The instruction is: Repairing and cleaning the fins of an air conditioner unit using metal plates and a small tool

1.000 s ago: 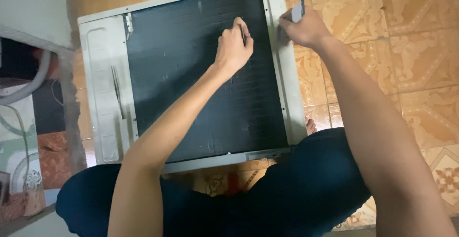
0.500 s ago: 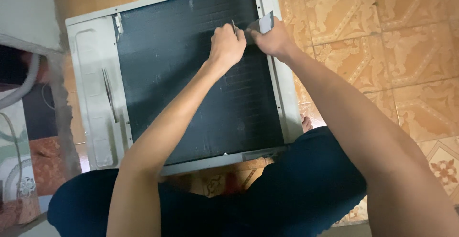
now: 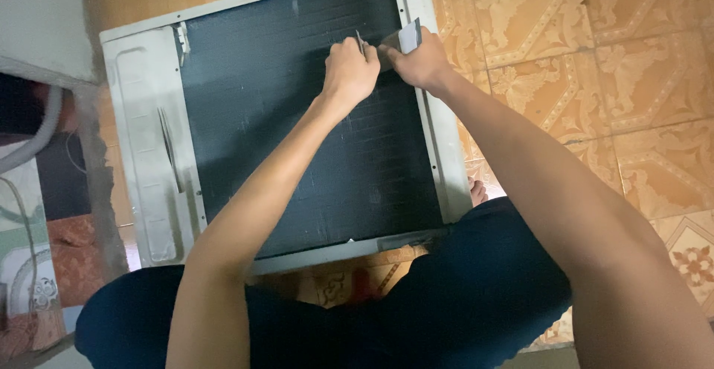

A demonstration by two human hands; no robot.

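Note:
An air-conditioner outdoor unit (image 3: 149, 153) lies flat on the floor, its dark finned coil panel (image 3: 282, 131) facing up inside a pale metal frame. My left hand (image 3: 349, 71) rests on the upper right part of the coil, fingers closed around a thin metal tool (image 3: 359, 42). My right hand (image 3: 418, 62) is right beside it, touching it, and grips a small flat grey blade-like piece (image 3: 408, 38) at the frame's right edge. My knees in dark trousers (image 3: 446, 294) are at the unit's near edge.
Patterned orange floor tiles (image 3: 595, 79) lie to the right and behind. A grey wall corner (image 3: 44, 27), a hose (image 3: 30, 146) and patterned cloth (image 3: 37, 265) are at the left. A bare toe (image 3: 477, 189) shows by the frame's right rail.
My right hand moved left from the frame's outer edge to meet my left hand on the coil. The view shifted slightly; the unit stayed put.

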